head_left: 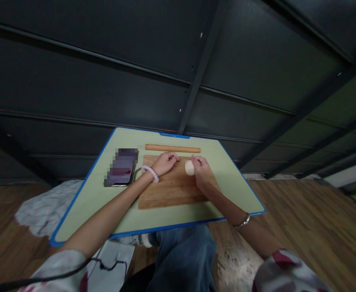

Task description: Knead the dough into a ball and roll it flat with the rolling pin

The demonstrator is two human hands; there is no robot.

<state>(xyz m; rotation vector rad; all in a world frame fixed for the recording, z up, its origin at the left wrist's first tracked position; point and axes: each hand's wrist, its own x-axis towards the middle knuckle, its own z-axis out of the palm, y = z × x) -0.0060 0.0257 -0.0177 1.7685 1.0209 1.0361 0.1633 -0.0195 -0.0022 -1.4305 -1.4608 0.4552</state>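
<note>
While holding a pale ball in the grip of the right hand, reaching in from the near right with a forearm slanting toward the far left. Closed narrowly on the ball's right side, with fingers bent toward its far edge. Reaching in from the near left with the left hand, bent at the wrist and loosely curled at the fingers, left of the ball and apart from it. Cannot tell whether anything sits inside that curl. Wearing a lilac band on the left wrist and a silver bracelet on the right forearm.

As for the ball, looks smooth, rounded and cream-coloured, like dough, partly covered by fingers. Held over the far right part of a wooden board; cannot tell whether touching it or lifted. Beyond the board, find a wooden rolling pin, lying crosswise. To the left, find a phone, pixelated on its screen. Under all these, see a pale green worktop, edged in blue. Farther out, see dark panels on the far side and crumpled cloth at the left on the wooden floor.
</note>
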